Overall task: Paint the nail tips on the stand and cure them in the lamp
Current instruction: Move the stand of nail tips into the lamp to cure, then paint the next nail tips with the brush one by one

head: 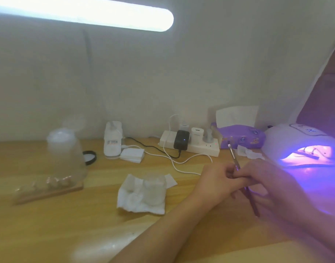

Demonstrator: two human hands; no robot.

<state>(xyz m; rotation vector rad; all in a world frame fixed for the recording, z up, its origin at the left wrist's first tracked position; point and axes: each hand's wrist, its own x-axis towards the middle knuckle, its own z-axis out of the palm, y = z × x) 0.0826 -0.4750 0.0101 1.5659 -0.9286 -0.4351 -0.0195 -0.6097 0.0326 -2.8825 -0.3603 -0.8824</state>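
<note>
Where our fingers meet: our right hand pinches the brush, tip up.
Left hand: fingers curled against the right; whether they grip the brush we cannot tell.
Lamp: just right of our hands, glowing violet, a stand inside.
Second stand: bears nail tips, far left on the table.
Tissue: crumpled, left of our hands.

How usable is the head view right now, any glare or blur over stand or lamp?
Head view: the light bar is blown out white; the stand at left is smeared, tips indistinct; the lamp glows violet, tinting the right hand; the power strip reads sharpest.
</note>
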